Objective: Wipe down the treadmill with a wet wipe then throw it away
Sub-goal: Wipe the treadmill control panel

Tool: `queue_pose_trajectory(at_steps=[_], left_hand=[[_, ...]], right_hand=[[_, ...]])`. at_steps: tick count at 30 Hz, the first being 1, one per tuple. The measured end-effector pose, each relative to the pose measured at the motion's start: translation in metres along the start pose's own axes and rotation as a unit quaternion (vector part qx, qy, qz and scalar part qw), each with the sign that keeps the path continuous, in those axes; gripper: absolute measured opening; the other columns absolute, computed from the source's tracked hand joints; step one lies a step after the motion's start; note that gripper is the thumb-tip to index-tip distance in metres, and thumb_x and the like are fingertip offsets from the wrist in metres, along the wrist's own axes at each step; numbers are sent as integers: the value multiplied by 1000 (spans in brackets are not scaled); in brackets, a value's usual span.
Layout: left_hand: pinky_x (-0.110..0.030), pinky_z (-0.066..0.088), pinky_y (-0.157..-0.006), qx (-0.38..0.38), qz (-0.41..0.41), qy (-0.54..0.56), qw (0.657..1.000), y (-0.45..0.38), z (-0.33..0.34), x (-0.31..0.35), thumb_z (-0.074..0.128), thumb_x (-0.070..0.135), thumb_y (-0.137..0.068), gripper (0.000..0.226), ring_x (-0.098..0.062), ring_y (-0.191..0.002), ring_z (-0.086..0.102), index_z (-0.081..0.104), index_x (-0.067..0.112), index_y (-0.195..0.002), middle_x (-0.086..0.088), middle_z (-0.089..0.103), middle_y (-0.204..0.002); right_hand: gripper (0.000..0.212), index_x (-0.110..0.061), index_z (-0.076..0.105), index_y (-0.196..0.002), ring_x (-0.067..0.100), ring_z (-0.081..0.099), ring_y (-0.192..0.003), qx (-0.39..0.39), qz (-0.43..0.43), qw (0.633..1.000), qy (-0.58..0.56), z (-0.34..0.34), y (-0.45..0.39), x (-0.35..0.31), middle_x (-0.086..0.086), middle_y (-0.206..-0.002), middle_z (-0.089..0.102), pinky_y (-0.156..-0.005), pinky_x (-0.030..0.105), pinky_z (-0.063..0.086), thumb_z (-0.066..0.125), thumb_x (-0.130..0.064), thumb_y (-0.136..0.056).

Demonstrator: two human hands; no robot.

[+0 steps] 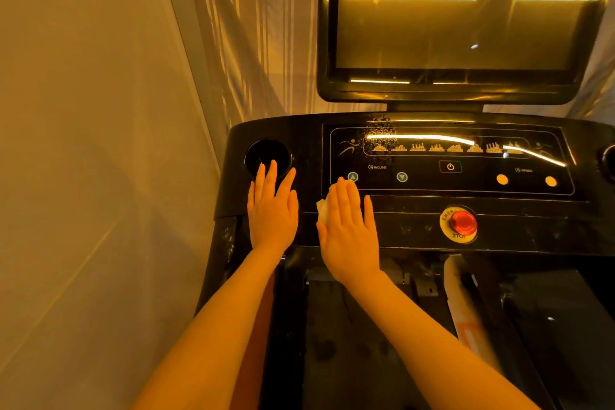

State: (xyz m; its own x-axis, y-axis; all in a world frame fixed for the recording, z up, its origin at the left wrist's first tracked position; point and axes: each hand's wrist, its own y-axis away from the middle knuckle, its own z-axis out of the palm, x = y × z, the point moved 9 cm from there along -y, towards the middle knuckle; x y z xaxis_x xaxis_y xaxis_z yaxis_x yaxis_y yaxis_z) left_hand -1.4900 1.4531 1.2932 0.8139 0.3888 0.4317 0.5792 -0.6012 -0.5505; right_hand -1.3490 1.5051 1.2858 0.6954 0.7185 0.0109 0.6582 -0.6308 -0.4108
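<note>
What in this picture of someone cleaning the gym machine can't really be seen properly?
All in the head view:
- Wet wipe: mostly hidden under the flat right hand; only a white edge shows.
- Right cup holder: cut off by the frame edge.
- Screen: dark, only reflections.
- Speed label: too small and blurred.
- Left hand: rests flat on the console.

Dim amber light — screen (466, 10) glare, edges warped

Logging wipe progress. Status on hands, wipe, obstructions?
Left hand flat on console, empty. Right hand flat, pressing wet wipe beside incline buttons. Emergency stop button to the right, untouched.
</note>
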Motion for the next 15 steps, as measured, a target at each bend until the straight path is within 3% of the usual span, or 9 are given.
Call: queue_pose_trajectory(at_steps=[5,15], left_hand=[[-43,13,-118,-4,-1,-5,1000,1,0,-1,46,23,-101,44,-24,-149,11,44,23,-145,-8,29,-158],[-40,14,-116,-15,-14,-10,1000,1,-2,0,45,23,-102,43,-24,-150,11,44,23,-145,-7,28,-158]], right_hand=[[68,-4,22,-153,33,12,-149,6,8,1000,17,-2,4,17,19,-159,19,-118,52,12,18,-44,-98],[71,-2,16,-154,35,6,-149,4,84,996,0,-5,13,41,21,-161,10,-119,49,10,35,-44,-100]])
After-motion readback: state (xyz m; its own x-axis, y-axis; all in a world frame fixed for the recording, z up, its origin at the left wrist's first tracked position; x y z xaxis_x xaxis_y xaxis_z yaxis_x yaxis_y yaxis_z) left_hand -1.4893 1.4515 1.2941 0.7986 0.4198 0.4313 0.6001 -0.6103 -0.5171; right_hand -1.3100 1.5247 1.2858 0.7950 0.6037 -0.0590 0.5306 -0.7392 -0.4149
